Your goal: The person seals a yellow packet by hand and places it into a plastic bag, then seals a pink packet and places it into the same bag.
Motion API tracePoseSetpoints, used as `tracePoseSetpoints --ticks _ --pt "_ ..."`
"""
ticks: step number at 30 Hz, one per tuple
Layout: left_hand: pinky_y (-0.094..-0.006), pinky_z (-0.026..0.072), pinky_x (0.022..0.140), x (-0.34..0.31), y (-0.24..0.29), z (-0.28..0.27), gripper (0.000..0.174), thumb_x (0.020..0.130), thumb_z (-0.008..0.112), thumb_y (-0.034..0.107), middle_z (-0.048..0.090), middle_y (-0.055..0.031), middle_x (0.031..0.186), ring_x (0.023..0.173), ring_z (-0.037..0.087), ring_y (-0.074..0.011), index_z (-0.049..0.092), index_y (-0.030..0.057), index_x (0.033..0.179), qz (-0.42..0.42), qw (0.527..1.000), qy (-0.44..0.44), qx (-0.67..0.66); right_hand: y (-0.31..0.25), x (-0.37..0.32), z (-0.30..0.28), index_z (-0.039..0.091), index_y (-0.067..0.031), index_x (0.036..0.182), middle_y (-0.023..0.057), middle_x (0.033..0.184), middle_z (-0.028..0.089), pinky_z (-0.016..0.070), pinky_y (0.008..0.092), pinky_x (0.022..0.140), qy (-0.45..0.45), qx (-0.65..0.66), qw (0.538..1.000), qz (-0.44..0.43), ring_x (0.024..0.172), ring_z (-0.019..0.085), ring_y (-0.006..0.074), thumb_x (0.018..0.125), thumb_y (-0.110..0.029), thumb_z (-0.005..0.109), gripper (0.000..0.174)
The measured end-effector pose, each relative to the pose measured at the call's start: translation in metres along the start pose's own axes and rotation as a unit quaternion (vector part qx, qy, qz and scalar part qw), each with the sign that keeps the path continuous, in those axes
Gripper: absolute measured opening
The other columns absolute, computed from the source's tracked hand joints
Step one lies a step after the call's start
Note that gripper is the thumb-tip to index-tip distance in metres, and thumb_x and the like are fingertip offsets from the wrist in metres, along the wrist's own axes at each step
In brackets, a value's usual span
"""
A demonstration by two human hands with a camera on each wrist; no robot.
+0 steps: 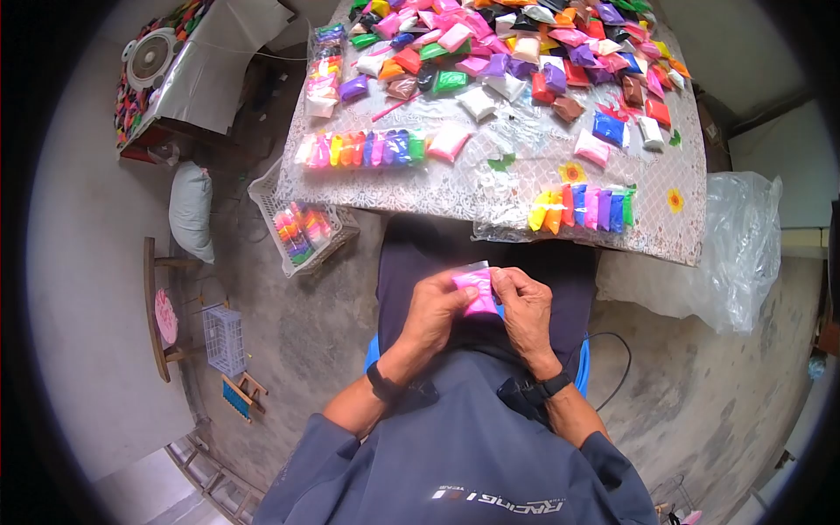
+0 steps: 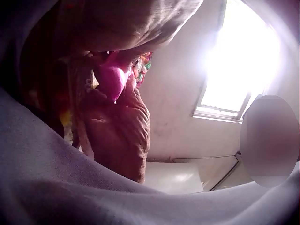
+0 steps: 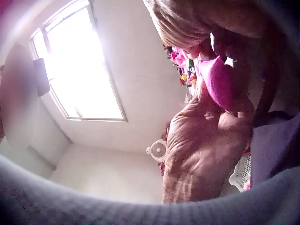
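Observation:
Over the lap, in the head view, a small pink packet (image 1: 477, 292) is held between both hands. The left hand (image 1: 431, 313) grips its left side, thumb across the front. My right hand (image 1: 523, 311) pinches its upper right edge with thumb and curled fingers. A silvery strip shows along the packet's top. In the left wrist view the pink packet (image 2: 112, 80) bulges between the hands, partly covered by fingers. The right wrist view shows the pink packet (image 3: 218, 83) between the two hands as well. A bit of blue shows behind the packet's lower right.
The table (image 1: 455, 197) ahead bears a heap of coloured packets (image 1: 525, 52). Near its front edge lie two clear bags of packets in rows, a left one (image 1: 363, 150) and a right one (image 1: 584, 208). A white basket (image 1: 325, 248) with packets stands on the floor at left.

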State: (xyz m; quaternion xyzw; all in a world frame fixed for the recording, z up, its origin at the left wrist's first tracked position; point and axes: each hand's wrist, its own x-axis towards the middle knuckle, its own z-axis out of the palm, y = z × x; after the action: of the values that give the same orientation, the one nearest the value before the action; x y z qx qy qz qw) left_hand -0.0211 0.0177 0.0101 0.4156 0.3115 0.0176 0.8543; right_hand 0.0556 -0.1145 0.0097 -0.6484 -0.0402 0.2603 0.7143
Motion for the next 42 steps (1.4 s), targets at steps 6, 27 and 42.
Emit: tracePoseSetpoints --ticks 6,27,42 --pt "-0.0289 0.0528 0.087 0.009 -0.009 -0.009 0.027 0.088 0.071 0.001 0.072 -0.0071 0.104 0.092 0.067 -0.0146 0.068 -0.0018 0.115 0.056 0.996 0.011 -0.07 0.008 -0.011 0.005 0.073 0.0014 0.111 -0.0023 0.088 0.068 0.0461 0.0188 0.068 0.028 -0.04 0.999 -0.019 0.077 0.057 0.0028 0.094 -0.012 0.073 0.021" --pt "-0.0297 0.0509 0.089 0.012 -0.013 0.0 0.03 0.091 0.07 0.006 0.07 -0.0084 0.107 0.094 0.065 -0.0154 0.063 -0.0019 0.12 0.057 0.989 -0.028 -0.132 0.015 -0.015 0.013 0.071 0.0012 0.087 -0.0069 0.073 0.059 0.0375 0.0202 0.059 0.048 -0.07 0.995 -0.057 0.067 0.047 0.0005 0.095 -0.011 0.07 0.015" --pt "-0.03 0.0507 0.087 0.008 -0.012 0.005 0.029 0.09 0.071 0.005 0.07 -0.0095 0.106 0.093 0.064 -0.0161 0.063 -0.0022 0.117 0.089 0.989 -0.022 -0.116 0.01 -0.012 0.013 0.069 0.0018 0.082 -0.0049 0.069 0.059 0.0382 0.0233 0.058 0.049 -0.095 0.991 -0.077 0.067 0.047 0.0029 0.094 -0.012 0.071 0.018"
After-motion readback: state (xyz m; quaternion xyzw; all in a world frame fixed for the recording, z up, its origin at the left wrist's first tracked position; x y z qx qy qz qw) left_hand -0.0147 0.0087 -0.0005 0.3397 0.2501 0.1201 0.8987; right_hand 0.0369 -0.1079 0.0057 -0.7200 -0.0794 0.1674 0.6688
